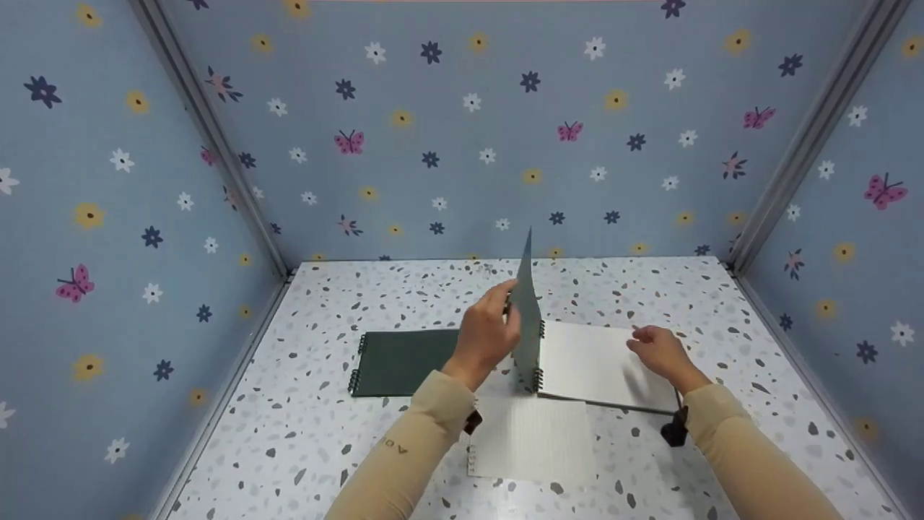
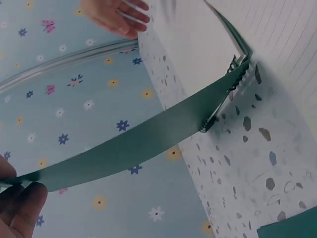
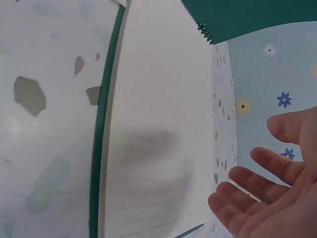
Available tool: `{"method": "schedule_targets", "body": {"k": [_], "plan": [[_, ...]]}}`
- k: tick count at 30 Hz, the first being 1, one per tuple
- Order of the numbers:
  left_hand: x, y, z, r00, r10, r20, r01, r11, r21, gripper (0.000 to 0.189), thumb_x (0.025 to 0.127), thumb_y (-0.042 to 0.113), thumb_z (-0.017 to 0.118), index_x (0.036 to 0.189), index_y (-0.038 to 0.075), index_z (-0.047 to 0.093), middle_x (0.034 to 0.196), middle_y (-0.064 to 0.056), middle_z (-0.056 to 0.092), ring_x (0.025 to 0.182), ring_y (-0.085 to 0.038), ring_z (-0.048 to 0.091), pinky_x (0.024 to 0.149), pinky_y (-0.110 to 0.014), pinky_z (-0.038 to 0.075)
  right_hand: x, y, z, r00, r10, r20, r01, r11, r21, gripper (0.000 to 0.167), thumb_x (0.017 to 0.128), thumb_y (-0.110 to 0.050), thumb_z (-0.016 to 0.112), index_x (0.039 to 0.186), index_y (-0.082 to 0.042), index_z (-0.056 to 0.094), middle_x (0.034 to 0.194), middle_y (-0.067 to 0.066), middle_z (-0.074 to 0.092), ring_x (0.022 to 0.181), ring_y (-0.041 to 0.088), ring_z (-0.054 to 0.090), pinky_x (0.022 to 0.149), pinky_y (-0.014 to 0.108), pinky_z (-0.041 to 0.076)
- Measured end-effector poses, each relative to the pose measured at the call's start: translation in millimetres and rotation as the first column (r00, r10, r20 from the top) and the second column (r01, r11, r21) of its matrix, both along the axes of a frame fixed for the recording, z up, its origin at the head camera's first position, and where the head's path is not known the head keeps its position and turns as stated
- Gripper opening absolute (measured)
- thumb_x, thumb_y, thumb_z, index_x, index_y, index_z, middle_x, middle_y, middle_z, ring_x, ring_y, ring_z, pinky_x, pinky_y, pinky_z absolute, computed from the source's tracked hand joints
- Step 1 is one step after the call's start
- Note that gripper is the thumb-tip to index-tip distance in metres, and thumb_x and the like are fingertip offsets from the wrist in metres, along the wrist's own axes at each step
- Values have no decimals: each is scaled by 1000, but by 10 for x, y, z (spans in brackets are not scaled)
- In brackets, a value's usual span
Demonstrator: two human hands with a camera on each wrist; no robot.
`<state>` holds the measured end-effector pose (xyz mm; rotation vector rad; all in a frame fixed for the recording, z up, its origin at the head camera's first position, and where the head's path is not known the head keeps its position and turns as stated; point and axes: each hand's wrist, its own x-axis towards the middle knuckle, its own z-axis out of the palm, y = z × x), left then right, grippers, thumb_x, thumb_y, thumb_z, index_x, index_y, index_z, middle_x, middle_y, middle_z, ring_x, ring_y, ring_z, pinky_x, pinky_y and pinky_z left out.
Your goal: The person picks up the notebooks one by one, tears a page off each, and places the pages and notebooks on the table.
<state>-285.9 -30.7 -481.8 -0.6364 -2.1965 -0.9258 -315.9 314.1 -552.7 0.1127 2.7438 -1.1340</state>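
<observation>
A spiral-bound notebook (image 1: 585, 354) lies turned open on the right, its blank white page facing up. My left hand (image 1: 487, 332) pinches the free edge of its green cover (image 2: 119, 144), which stands nearly upright from the coil binding (image 2: 235, 74). In the left wrist view the cover bows between my fingers and the rings. Above the right part of the white page (image 3: 158, 99) hovers my right hand (image 1: 660, 352). Its fingers are relaxed and spread in the right wrist view, with nothing in them.
Left of the raised cover lies a dark green spiral notebook (image 1: 404, 365), closed, partly behind my left hand. A ruled spiral notebook (image 1: 534, 440) lies nearest me. Flower-patterned walls (image 1: 462, 144) border the speckled table (image 1: 325, 296) at the back and sides.
</observation>
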Motion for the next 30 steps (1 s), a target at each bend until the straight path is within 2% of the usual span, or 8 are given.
{"method": "schedule_targets", "body": {"k": [3,6,9,13,17,22,29,30], "plan": [[-2,-170,102,992,52,117,-60,996,64,31,99,-4,66,130,-5,70,119,-23,78,105,-33,79,88,-42,67,16,47,-78,999,31,-21,-29,996,88,52,110,-22,56,145,17,54,151,41,54,142,56,52,118,66,45],[-29,-344,179,955,72,288,-104,990,96,37,99,-5,66,136,-6,68,128,-25,75,117,-38,76,98,-47,64,44,82,-136,999,49,-19,-46,990,135,53,109,-22,57,145,17,54,150,42,53,141,57,53,116,67,46],[-71,-528,224,879,72,472,-131,987,94,50,97,-8,63,147,-6,61,138,-26,71,122,-39,73,102,-49,62,73,107,-192,998,68,-6,-66,983,173,54,109,-22,58,145,18,53,148,42,55,138,58,55,114,67,48],[-133,-777,205,766,103,634,-184,981,63,61,93,-8,59,153,-4,57,139,-24,71,107,-32,72,84,-43,58,112,115,-255,996,83,39,-90,974,207,61,109,-24,58,151,18,47,154,42,50,145,58,49,119,68,43],[-177,-984,54,702,159,694,-245,969,26,54,92,-5,61,145,-3,62,121,-21,74,88,-25,65,73,-37,51,151,132,-320,992,95,78,-110,970,219,68,109,-27,59,157,18,39,163,41,39,153,59,37,127,69,32],[-229,-1194,-330,642,198,741,-262,965,-31,42,95,-3,61,136,-7,65,120,-24,72,97,-30,69,87,-46,61,192,166,-427,988,150,31,-153,953,261,72,108,-28,62,156,20,39,164,45,33,154,62,33,129,70,28],[-706,-1588,-1518,563,283,776,-245,954,-170,42,93,4,63,133,-10,64,130,-28,71,106,-34,70,95,-53,62,231,242,-475,983,176,41,-181,941,286,77,107,-31,65,158,20,37,168,46,21,157,63,25,130,70,24],[-713,-1610,-1568,551,292,782,-242,952,-186,44,94,4,64,135,-10,63,132,-27,70,107,-33,70,97,-53,62,235,253,-463,984,174,45,-180,941,285,77,107,-31,65,158,20,37,168,46,21,157,63,24,130,70,23]]}}
